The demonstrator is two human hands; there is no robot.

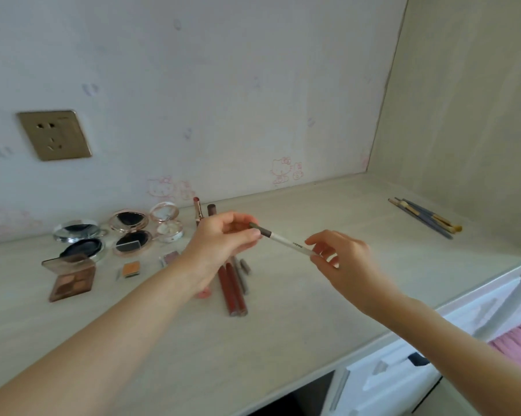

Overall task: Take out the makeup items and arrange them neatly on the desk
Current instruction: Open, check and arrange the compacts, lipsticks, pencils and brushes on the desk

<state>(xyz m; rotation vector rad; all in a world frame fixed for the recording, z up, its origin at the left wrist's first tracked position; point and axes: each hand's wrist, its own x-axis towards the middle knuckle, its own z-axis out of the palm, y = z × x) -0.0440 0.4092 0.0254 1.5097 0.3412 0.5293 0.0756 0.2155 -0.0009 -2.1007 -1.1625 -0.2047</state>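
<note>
A pale wood-grain desk sits in a corner under cartoon-printed wallpaper with a brass socket. Above the desk's middle, a white makeup pencil is held in the air: the left hand pinches its dark tip end, the right hand pinches the other end. Open compacts, an eyeshadow palette and lip gloss tubes lie toward the left back edge; brushes lie at the right back corner.

The light is soft and even, like daylight. Shadows on the desk are very faint. The wall looks pale and washed out. Lines bend near the picture's edges. The arms look a little blurry.
</note>
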